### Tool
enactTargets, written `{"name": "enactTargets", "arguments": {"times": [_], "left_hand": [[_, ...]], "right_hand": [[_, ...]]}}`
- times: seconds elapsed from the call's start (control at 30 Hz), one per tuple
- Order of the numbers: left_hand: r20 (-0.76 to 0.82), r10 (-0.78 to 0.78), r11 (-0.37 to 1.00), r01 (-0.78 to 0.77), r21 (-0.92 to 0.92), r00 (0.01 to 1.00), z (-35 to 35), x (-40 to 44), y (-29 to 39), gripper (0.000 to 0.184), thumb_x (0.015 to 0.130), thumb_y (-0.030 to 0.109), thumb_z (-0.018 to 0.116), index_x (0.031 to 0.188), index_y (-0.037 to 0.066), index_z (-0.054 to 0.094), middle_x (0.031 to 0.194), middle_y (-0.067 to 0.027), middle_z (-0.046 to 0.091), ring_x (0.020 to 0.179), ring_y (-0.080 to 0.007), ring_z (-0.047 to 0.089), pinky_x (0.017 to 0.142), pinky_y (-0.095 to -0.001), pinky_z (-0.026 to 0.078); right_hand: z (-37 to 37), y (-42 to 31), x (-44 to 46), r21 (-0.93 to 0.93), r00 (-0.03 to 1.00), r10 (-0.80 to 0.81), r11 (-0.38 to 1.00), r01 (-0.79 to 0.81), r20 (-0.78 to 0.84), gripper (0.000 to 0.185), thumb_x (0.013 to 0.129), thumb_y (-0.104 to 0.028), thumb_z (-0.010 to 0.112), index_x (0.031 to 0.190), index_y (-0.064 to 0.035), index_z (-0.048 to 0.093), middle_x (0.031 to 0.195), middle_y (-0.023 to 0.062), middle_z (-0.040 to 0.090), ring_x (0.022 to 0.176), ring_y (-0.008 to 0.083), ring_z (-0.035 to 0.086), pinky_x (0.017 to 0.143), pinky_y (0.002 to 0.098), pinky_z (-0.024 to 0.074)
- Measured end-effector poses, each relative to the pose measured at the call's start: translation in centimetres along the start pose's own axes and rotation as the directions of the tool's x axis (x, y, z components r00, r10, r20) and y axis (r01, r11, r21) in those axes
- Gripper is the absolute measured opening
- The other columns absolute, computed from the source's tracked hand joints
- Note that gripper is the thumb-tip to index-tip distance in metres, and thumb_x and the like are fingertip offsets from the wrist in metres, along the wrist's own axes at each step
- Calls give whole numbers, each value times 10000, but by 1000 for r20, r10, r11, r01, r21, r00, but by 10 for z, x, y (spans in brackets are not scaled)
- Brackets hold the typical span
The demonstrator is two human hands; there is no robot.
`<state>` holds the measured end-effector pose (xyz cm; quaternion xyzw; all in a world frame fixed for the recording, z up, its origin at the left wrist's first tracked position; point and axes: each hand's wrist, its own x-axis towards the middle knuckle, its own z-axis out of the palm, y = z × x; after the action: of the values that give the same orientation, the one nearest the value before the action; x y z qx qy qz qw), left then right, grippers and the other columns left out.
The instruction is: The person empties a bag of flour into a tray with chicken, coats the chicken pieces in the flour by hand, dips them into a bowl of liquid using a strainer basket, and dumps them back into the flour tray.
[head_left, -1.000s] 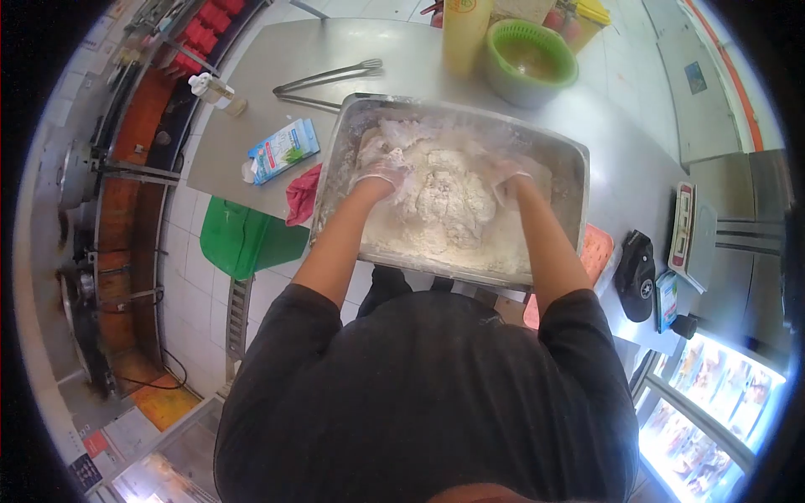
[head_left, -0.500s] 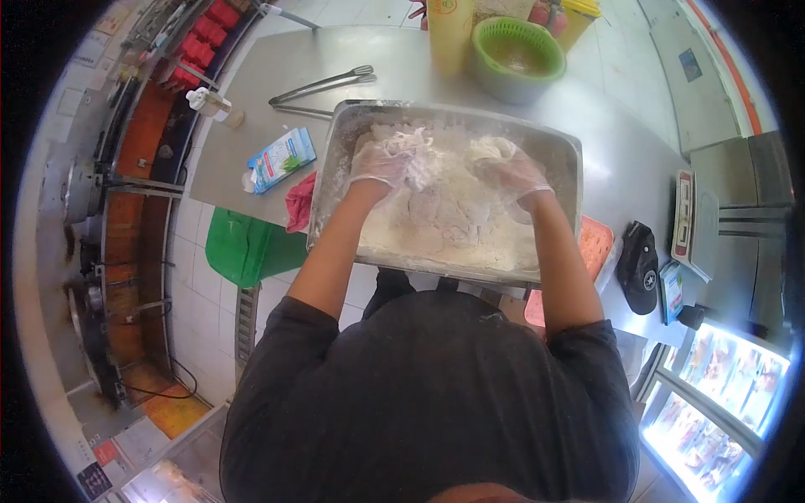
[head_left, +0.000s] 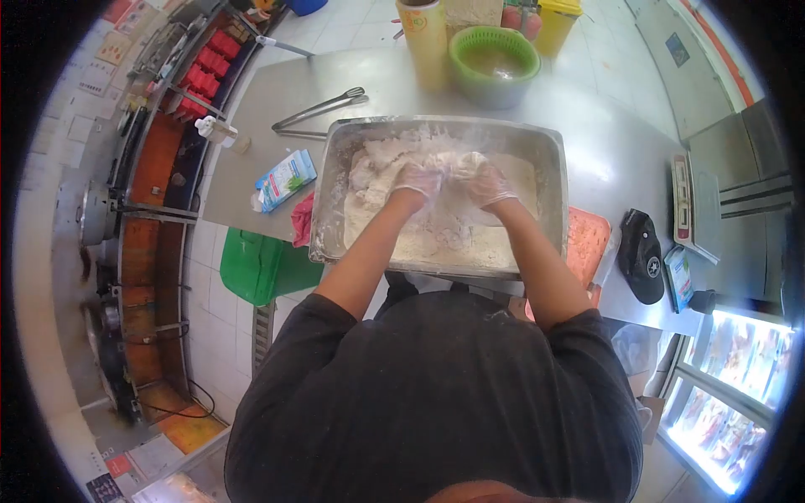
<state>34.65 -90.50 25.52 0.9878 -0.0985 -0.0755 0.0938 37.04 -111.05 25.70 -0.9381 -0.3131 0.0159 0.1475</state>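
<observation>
A deep metal tray [head_left: 553, 168] holds pale flour [head_left: 377, 239] and several flour-coated pieces [head_left: 369, 176], whose kind I cannot make out. My left hand [head_left: 416, 181] and my right hand [head_left: 490, 184], both in clear plastic gloves, are close together over the middle of the tray. Their fingers are curled inward and dusted white. Between and under the fingertips is a floury mass; glove and flour blend, so what exactly each hand grips is hidden. A haze of flour hangs around them.
Tongs [head_left: 319, 109] and a blue packet [head_left: 285, 178] lie left of the tray. Behind it stand a green colander [head_left: 495, 50] in a bowl and a yellow container [head_left: 422, 50]. On the right are an orange-pink tray [head_left: 587, 239], black cap [head_left: 641, 256] and scale [head_left: 694, 205].
Both hands have come inward from the tray's two sides to its middle, nearly meeting. Flour-coated pieces now show at the tray's left. The head view has shifted slightly.
</observation>
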Motion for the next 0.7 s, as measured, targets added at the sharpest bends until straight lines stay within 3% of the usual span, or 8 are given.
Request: {"name": "enactTargets", "arguments": {"times": [0.07,0.17,0.2,0.23,0.3,0.37,0.43,0.7], "left_hand": [[35,253,932,-253,259,967,1,-14,2,379,1005,264,397,1294,101,581,1107,-123,689,886,-309,678,833,-390,537],[114,-368,811,379,-446,923,4,-45,0,428,906,153,516,1332,147,556,1134,-112,672,918,-268,669,794,-379,540],[-161,-99,991,82,-104,982,25,-59,-19,389,884,181,566,1271,162,604,1150,-90,666,956,-246,654,860,-354,522],[-302,264,934,-165,315,916,35,-72,-34,351,863,210,615,1211,177,652,1166,-68,661,993,-224,639,927,-330,503],[-323,286,904,-142,404,902,11,-113,-30,410,815,193,651,1224,222,649,1194,-62,645,1042,-219,623,921,-368,507],[-162,-59,984,85,158,985,15,-145,-32,446,777,182,657,1220,236,648,1238,-63,625,1083,-239,607,939,-418,495],[-204,46,971,4,239,978,3,-171,-28,455,770,151,630,1221,217,645,1225,-52,633,1067,-247,614,911,-409,502],[-494,120,971,2,238,861,11,-169,-23,412,760,166,623,1163,229,682,1148,-25,670,1030,-239,631,865,-392,519]], "right_hand": [[2,10,-3,114,994,-69,992,59,86,266,882,-163,497,1099,-168,649,1115,18,661,1019,244,632,861,394,524],[5,38,-21,456,920,-48,858,238,-390,193,895,-205,516,1017,-153,656,1062,41,661,1011,237,630,837,390,530],[-25,33,-30,375,962,129,927,-30,-242,175,902,-217,519,983,-140,653,1044,43,664,1022,236,626,828,375,535],[-35,34,-34,319,956,229,934,-163,-182,171,906,-223,520,966,-134,652,1036,43,666,1027,236,624,824,368,537],[-48,39,-40,294,915,388,893,-342,-114,170,907,-246,552,940,-108,646,1021,53,673,1012,252,627,814,359,536],[-47,44,-42,344,884,454,851,-396,-106,184,904,-263,583,931,-90,641,1016,63,678,991,268,633,810,358,531],[-44,46,-42,659,764,644,562,-499,29,279,856,-334,672,922,-67,623,959,91,687,913,300,641,815,364,513],[-40,55,-26,644,783,620,621,-447,-55,405,812,-382,734,1028,-54,640,961,124,693,919,261,660,840,354,504]]}}
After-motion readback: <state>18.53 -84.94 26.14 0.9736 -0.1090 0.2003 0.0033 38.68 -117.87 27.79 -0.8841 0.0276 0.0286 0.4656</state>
